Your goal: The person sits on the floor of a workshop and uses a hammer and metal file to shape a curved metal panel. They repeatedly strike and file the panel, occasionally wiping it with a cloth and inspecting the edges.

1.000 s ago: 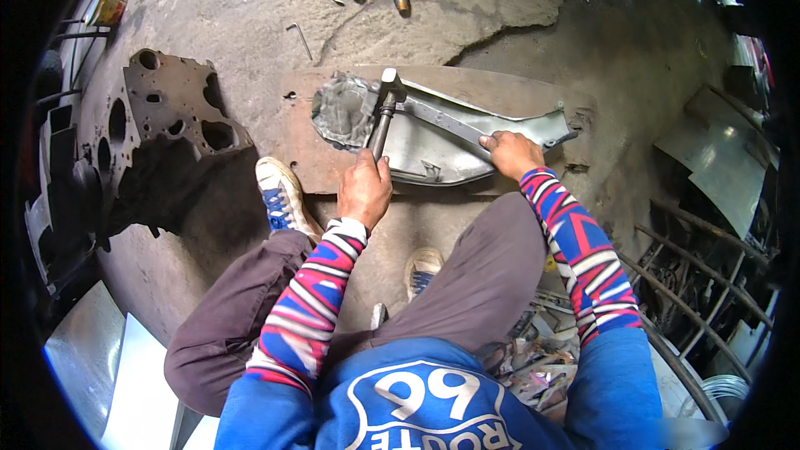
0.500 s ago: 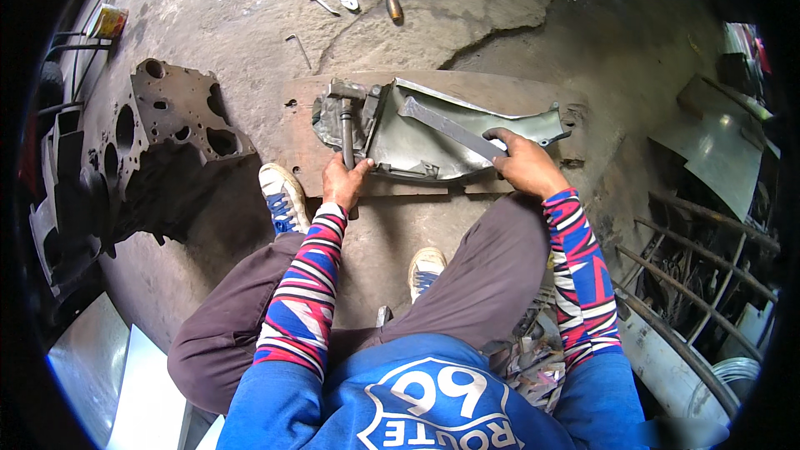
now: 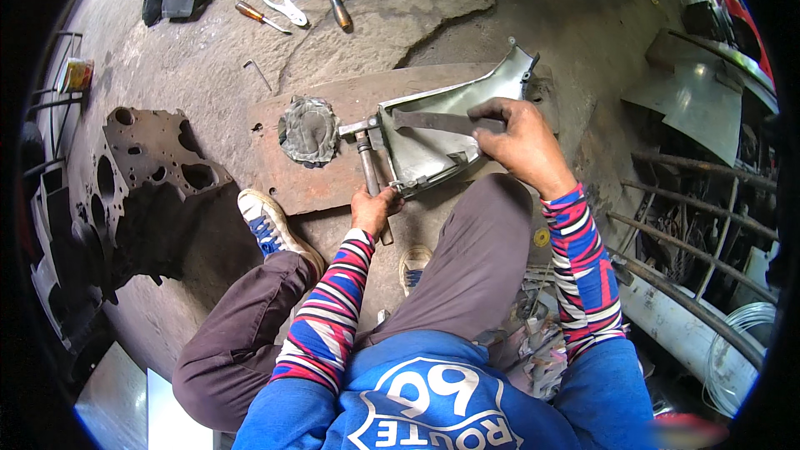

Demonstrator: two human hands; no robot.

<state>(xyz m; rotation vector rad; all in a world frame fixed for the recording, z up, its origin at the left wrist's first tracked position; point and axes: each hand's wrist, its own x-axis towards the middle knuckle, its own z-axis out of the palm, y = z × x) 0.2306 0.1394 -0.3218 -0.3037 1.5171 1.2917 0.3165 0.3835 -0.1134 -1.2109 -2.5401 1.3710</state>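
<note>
My left hand (image 3: 372, 210) is closed round the handle of a hammer (image 3: 367, 154), whose head points away from me; its fingers are also close to the near edge of a pale grey metal panel (image 3: 492, 83). The panel lies slanted, its narrow end far right. My right hand (image 3: 527, 150) grips one end of a dark flat metal bar (image 3: 437, 122), which reaches left across the panel's hollow side. Left of the hammer head, a round, crumpled grey pad (image 3: 308, 132) lies on a worn brown board (image 3: 267, 175) in front of my feet.
On the concrete beyond lie pliers (image 3: 285, 7), two screwdrivers (image 3: 337, 10), a bent rod (image 3: 258, 73) and black parts (image 3: 175, 5). A rusty metal block with holes (image 3: 158, 158) stands left. Metal bars (image 3: 692, 233) and sheet metal (image 3: 692, 104) are at right.
The panel has shifted right along the board, its narrow end swinging away from me, and the round pad is now uncovered. The hammer moved right with my left hand. The view has shifted too.
</note>
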